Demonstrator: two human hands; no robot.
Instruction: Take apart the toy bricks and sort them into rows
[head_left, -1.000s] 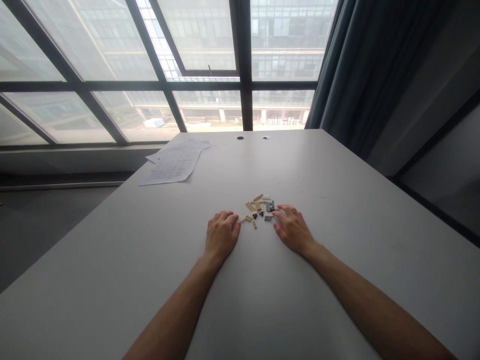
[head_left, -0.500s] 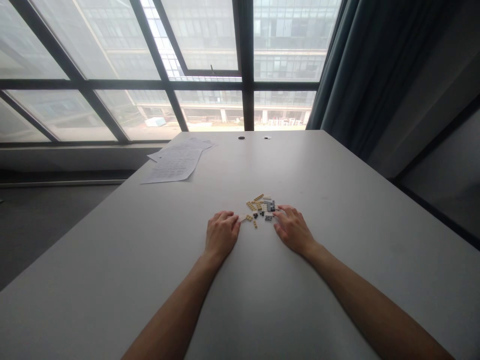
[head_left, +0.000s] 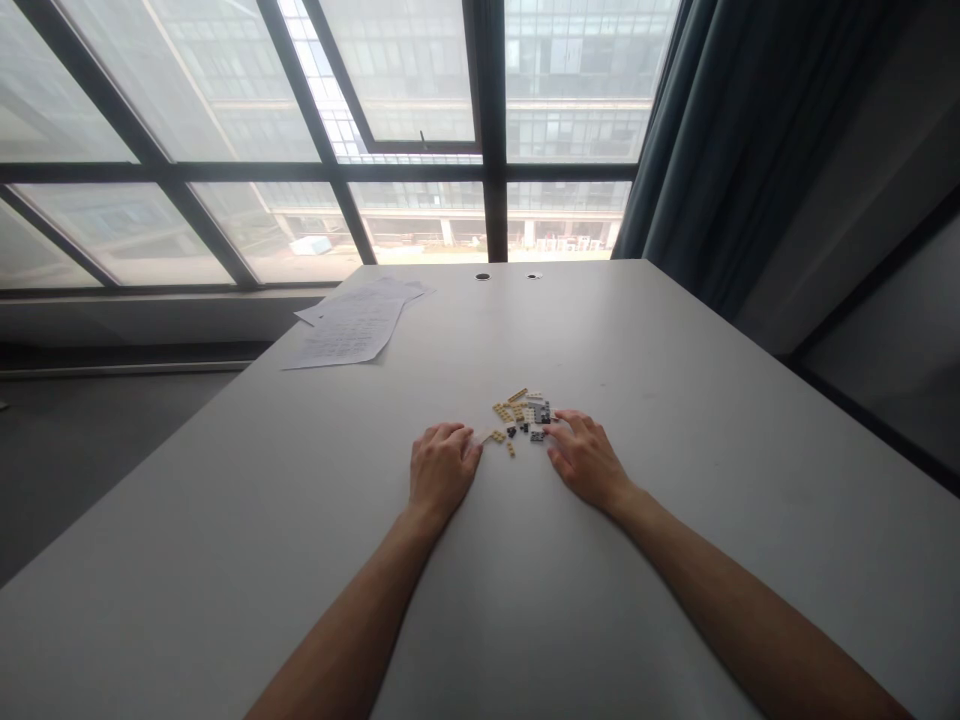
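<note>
On the table a small heap of toy building bricks lies between my hands, with tan bricks [head_left: 504, 411] on its left and grey bricks [head_left: 538, 410] on its right. My left hand [head_left: 444, 462] rests at the heap's left side, fingers curled, with a flat white brick [head_left: 485, 437] pinched at thumb and fingertips. Beside that piece is a small tan brick [head_left: 498, 436]. My right hand [head_left: 585, 455] lies at the right side, fingers apart, its fingertips at the edge of the grey bricks. Several small black bricks [head_left: 511, 431] sit in the middle.
The white table [head_left: 675, 400] reaches to the windows [head_left: 420, 220]. Sheets of printed paper [head_left: 349, 325] lie at the far left. Two round holes, one of them a dark hole [head_left: 483, 276], are near the far edge. A dark curtain [head_left: 697, 170] hangs at the right.
My left hand has turned slightly, and the flat white brick at its fingertips looks narrower. The right hand and the heap look almost the same.
</note>
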